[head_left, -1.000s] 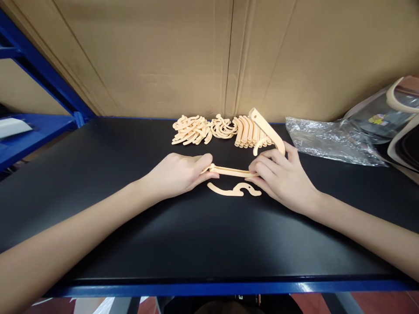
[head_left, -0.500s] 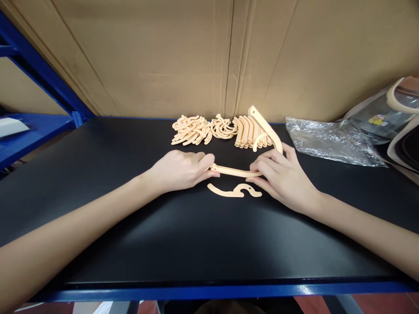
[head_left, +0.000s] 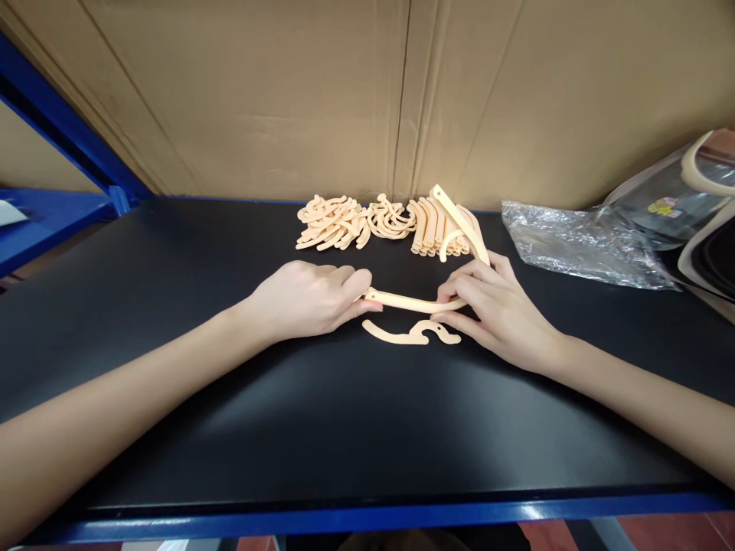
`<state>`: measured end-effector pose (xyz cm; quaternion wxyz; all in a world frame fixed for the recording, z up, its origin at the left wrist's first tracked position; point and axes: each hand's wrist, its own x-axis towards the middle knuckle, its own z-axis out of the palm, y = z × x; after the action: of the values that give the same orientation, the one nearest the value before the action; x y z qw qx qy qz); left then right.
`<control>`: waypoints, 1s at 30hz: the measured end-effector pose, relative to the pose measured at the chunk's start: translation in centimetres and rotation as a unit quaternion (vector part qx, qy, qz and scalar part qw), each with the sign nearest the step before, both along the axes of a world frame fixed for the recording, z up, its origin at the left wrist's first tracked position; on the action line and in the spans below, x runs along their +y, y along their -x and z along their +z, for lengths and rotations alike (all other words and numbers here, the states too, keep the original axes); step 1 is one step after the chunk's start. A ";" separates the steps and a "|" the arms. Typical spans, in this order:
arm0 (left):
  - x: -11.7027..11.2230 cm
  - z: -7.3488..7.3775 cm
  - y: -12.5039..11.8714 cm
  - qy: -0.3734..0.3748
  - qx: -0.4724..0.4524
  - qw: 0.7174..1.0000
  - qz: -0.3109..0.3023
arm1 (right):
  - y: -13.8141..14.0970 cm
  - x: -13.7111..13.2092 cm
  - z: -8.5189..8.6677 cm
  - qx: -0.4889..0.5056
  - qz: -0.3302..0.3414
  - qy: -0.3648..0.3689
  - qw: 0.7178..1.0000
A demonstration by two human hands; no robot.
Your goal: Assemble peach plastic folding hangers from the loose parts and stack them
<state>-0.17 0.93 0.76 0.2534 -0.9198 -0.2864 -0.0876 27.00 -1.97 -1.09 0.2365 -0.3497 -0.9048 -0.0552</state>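
My left hand [head_left: 313,297] pinches the left end of a long curved cream plastic arm [head_left: 410,302]. My right hand [head_left: 497,310] is closed on the other end of this arm, and a second cream arm [head_left: 459,222] rises from that hand toward the back. A flat wavy cream hook piece [head_left: 410,334] lies on the black table [head_left: 344,413] just in front of both hands, untouched.
Piles of cream parts sit at the back: hook pieces [head_left: 330,223], curled pieces [head_left: 390,219] and curved arms [head_left: 430,228]. A crumpled clear plastic bag [head_left: 574,241] lies right of them. Cardboard [head_left: 344,92] walls the back. A blue rack [head_left: 51,153] stands at left.
The held arm now bows downward in the middle where it was straight. The second arm has tipped lower toward the back pile. Both hands stay in place.
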 end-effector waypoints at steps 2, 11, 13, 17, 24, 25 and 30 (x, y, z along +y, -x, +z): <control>0.0 0.0 0.0 -0.009 -0.007 1.000 -0.011 | 0.0 0.0 0.0 0.005 0.000 -0.002 1.000; -0.3 0.5 0.0 -0.048 -0.021 0.998 -0.047 | 0.0 -0.1 0.1 -0.005 0.017 -0.029 0.999; -0.3 0.5 0.0 -0.033 -0.018 0.999 -0.037 | 0.0 -0.1 0.2 -0.003 0.020 -0.025 0.999; -0.3 0.5 0.0 -0.018 -0.016 0.999 -0.034 | 0.0 -0.1 0.2 0.006 0.027 -0.018 0.999; -0.2 0.6 0.0 -0.123 -0.023 0.988 -0.091 | 0.0 -0.1 0.2 0.013 0.029 -0.012 0.999; -0.2 0.6 0.0 -0.133 -0.026 0.986 -0.098 | 0.0 -0.1 0.2 0.016 0.031 -0.013 0.999; -0.2 0.7 0.1 -0.146 -0.035 0.983 -0.107 | 0.0 -0.2 0.3 0.036 0.045 -0.021 0.998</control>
<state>-0.26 0.72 1.46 0.3639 -0.8947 -0.1790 -0.1873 27.01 -2.19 -0.81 0.2784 -0.3050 -0.9093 -0.0513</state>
